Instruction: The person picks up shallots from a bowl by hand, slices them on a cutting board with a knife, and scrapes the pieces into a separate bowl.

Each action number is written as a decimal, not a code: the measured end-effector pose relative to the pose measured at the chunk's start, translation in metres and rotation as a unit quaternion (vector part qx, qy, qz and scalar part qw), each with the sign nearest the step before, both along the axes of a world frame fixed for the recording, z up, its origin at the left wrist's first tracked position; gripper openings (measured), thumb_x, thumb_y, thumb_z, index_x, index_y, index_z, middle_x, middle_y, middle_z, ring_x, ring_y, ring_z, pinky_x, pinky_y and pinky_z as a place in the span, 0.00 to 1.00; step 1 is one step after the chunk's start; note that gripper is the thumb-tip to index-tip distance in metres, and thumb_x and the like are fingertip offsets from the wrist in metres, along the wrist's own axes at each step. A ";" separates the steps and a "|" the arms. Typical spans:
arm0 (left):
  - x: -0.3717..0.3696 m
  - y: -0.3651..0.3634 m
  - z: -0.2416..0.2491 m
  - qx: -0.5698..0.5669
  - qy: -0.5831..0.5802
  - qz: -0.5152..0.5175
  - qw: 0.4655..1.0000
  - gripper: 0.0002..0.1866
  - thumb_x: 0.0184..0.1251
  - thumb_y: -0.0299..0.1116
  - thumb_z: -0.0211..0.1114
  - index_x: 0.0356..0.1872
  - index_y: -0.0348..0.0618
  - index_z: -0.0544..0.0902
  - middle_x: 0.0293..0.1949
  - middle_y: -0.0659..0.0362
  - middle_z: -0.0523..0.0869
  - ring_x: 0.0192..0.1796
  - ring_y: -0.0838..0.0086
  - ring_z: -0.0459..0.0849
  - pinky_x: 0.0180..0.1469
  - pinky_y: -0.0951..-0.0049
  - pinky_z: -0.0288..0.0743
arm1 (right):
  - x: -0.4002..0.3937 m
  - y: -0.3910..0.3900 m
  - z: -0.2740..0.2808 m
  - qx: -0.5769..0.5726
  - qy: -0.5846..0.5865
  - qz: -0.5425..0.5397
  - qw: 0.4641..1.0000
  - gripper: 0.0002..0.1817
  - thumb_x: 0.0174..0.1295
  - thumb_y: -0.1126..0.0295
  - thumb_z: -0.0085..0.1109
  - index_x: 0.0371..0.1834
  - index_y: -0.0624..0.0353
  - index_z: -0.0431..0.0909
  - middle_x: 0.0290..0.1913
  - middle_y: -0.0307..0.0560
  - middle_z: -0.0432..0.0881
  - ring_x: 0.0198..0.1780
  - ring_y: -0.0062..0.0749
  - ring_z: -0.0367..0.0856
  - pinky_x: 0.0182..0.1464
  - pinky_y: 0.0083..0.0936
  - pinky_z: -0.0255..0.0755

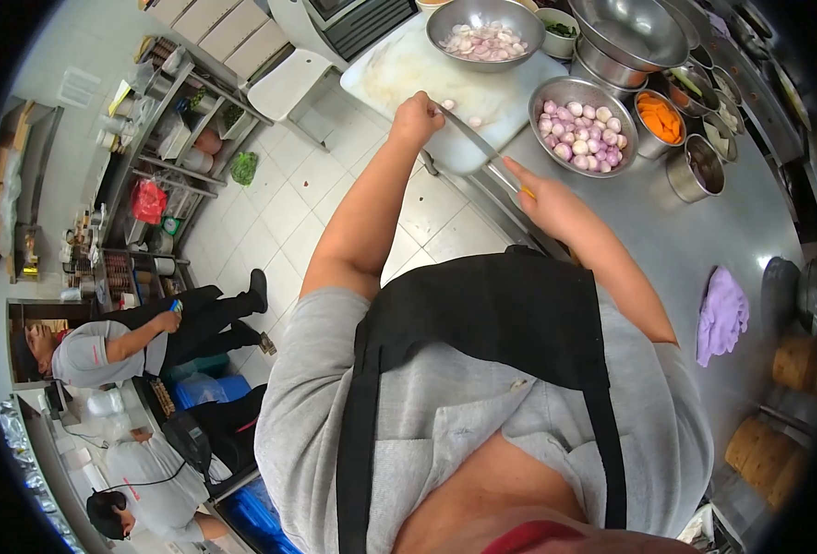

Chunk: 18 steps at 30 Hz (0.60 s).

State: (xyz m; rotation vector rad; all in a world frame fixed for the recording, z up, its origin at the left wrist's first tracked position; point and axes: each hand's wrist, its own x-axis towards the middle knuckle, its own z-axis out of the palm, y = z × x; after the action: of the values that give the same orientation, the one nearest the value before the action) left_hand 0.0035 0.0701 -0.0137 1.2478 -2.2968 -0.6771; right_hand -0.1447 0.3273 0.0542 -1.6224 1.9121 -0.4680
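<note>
My right hand is wrapped round the handle of a knife, whose blade points toward my left hand over the near edge of the white cutting board. Close to the blade's tip, my left hand is closed; what it holds, if anything, is hidden. Small pale pieces lie on the board beside the blade. A metal bowl of sliced shallots rests at the board's far side. Right of the board, another bowl holds whole peeled shallots.
Containers with orange pieces and other ingredients stand at the right, beside stacked metal bowls. A purple cloth lies on the steel table. Two other people are at the lower left. A white chair stands beyond the board.
</note>
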 end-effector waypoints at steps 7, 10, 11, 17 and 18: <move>0.001 -0.008 -0.002 -0.039 0.001 -0.038 0.998 0.14 0.51 0.36 0.70 0.37 0.40 0.82 0.30 0.53 0.86 0.35 0.65 0.85 0.40 0.70 0.78 | 0.003 -0.001 -0.008 -0.044 0.000 -0.044 0.998 0.30 0.65 0.68 0.47 0.72 0.41 0.56 0.30 0.64 0.79 0.32 0.54 0.79 0.39 0.44 0.71; -0.002 -0.018 -0.006 -0.018 -0.017 -0.040 0.999 0.11 0.53 0.37 0.70 0.34 0.43 0.85 0.27 0.55 0.86 0.30 0.70 0.84 0.39 0.72 0.77 | 0.004 0.012 0.000 -0.068 -0.030 -0.025 0.997 0.30 0.65 0.68 0.46 0.72 0.42 0.57 0.29 0.64 0.79 0.33 0.54 0.79 0.39 0.43 0.71; -0.003 -0.019 -0.007 0.018 -0.033 -0.013 0.999 0.09 0.53 0.36 0.69 0.32 0.42 0.86 0.25 0.56 0.86 0.29 0.73 0.84 0.38 0.74 0.77 | 0.005 0.014 0.000 -0.043 -0.037 -0.028 0.998 0.29 0.65 0.68 0.46 0.72 0.42 0.57 0.29 0.64 0.78 0.32 0.54 0.79 0.39 0.43 0.71; -0.006 -0.019 0.018 0.195 -0.027 0.036 0.980 0.08 0.53 0.33 0.70 0.27 0.38 0.86 0.24 0.58 0.86 0.27 0.78 0.83 0.32 0.79 0.76 | 0.008 0.012 -0.012 -0.036 -0.079 -0.033 0.996 0.30 0.64 0.69 0.47 0.72 0.44 0.57 0.27 0.62 0.77 0.28 0.49 0.76 0.38 0.37 0.71; -0.005 -0.021 0.019 0.244 0.009 0.037 0.969 0.08 0.52 0.32 0.70 0.26 0.37 0.85 0.24 0.58 0.86 0.28 0.79 0.84 0.30 0.81 0.76 | 0.010 0.010 -0.009 -0.015 -0.087 -0.039 0.995 0.30 0.64 0.70 0.47 0.72 0.45 0.58 0.27 0.60 0.77 0.26 0.44 0.74 0.38 0.31 0.71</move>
State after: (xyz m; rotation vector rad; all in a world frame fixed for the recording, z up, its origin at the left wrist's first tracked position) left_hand -0.0020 0.0494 0.0055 1.5168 -2.1230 -1.2732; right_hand -0.1347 0.3373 0.0454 -1.4793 1.8496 -0.6513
